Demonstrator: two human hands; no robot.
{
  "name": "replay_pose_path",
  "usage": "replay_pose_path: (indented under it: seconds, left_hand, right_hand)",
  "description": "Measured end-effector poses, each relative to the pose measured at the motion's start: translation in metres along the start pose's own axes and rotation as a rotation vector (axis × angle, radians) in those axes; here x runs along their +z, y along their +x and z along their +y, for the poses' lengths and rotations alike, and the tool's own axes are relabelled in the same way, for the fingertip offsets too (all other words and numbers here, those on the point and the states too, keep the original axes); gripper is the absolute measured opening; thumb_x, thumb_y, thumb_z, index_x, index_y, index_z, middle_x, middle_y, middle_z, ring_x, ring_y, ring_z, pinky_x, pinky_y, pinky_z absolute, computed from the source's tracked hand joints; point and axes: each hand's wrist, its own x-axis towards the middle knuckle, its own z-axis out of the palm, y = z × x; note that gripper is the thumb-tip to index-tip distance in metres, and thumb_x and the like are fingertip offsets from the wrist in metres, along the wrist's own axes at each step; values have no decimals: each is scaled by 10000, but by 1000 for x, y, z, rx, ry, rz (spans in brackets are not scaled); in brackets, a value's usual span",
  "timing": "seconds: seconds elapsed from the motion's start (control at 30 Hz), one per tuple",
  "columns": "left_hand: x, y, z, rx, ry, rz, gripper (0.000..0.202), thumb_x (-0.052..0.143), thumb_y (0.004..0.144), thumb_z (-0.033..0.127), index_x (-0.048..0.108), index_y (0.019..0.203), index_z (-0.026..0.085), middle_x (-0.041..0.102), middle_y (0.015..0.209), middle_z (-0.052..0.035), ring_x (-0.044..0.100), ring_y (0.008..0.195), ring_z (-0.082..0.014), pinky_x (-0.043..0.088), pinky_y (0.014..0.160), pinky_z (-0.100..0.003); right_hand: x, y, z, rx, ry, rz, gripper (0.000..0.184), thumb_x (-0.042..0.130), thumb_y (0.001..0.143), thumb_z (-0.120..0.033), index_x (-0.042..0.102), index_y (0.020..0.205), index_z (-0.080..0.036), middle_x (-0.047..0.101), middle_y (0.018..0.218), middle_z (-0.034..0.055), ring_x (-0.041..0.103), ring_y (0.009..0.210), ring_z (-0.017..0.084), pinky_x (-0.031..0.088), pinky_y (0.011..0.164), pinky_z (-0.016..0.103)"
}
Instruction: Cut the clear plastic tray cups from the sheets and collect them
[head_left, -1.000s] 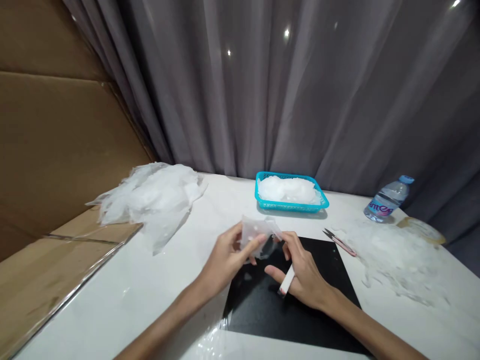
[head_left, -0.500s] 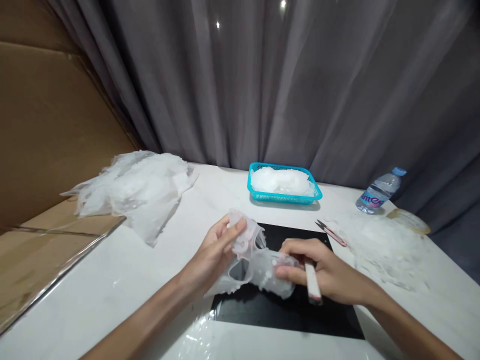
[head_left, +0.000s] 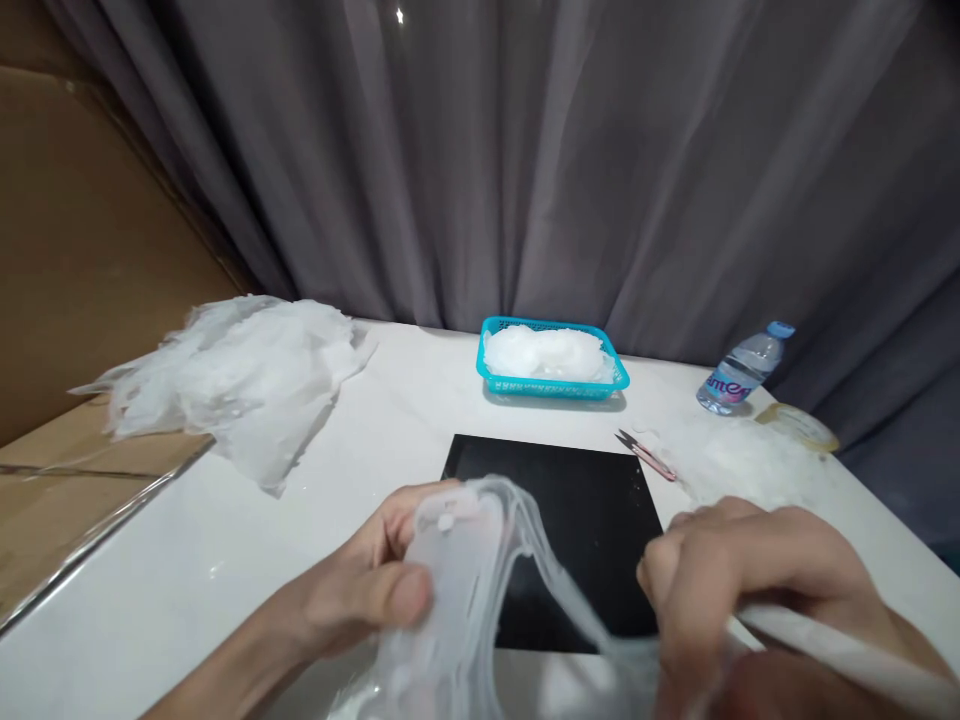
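My left hand (head_left: 375, 570) grips a soft, translucent white molded piece (head_left: 450, 590) between thumb and fingers, close to me over the near edge of the black mat (head_left: 585, 520). A see-through strip stretches from that piece across to my right hand (head_left: 765, 580), which is closed and blurred by motion. Across the right palm lies a long white tool handle (head_left: 832, 650); its working end is hidden. The strip's far end disappears at the right fingers.
A blue basket (head_left: 555, 390) with white, cloudy material stands at the back. Thread snips (head_left: 649, 457) lie beside a translucent scrap heap (head_left: 720, 455). A water bottle (head_left: 742, 375) and a tape roll (head_left: 799, 425) are right; a translucent pile (head_left: 247, 380) and cardboard (head_left: 75, 440) left.
My hands have come closer to me and moved apart, the right one going right. The translucent material, bunched between them before, is now stretched out. The white-handled tool stays in the right hand.
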Motion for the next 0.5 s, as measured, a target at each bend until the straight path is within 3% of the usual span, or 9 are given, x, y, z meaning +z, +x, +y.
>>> replay_pose_path:
  seconds: [0.13,0.23,0.3,0.4,0.5]
  left_hand:
    - [-8,27,-14,32,186,128,503,771,869,518,691,1256,206,766,841,-57,717,650,-196,527,572,-259]
    - [-27,45,-31,72,460,183,510,719,934,461,627,1374,220,769,1084,-96,754,898,-244,554,726,-292]
    - [-40,52,-42,109,605,247,543,686,956,464,580,1428,216,763,1015,-85,722,841,-223,526,701,-283]
    - [-50,57,-52,127,707,303,541,639,983,469,545,1440,195,734,871,-49,667,741,-204,497,701,-299]
    - [-48,62,-55,142,684,335,446,631,984,465,589,1332,190,733,913,-57,683,833,-230,494,765,-329]
  right_hand:
    - [-19,19,33,124,-295,69,187,627,1022,-407,744,988,-266,713,824,-2,617,695,148,450,591,256]
    - [-35,29,78,163,-622,2,111,624,987,-185,706,937,-241,736,952,0,657,848,180,455,742,292]
    - [-39,29,106,218,-739,-66,155,633,935,-93,694,943,-236,735,958,1,673,882,192,438,752,292]
    - [-38,28,129,199,-789,-97,116,647,944,-124,683,927,-232,730,941,3,683,867,186,416,719,274]
    - [-32,31,130,72,-831,100,171,585,1035,-283,667,899,-220,708,922,23,660,798,172,396,680,275]
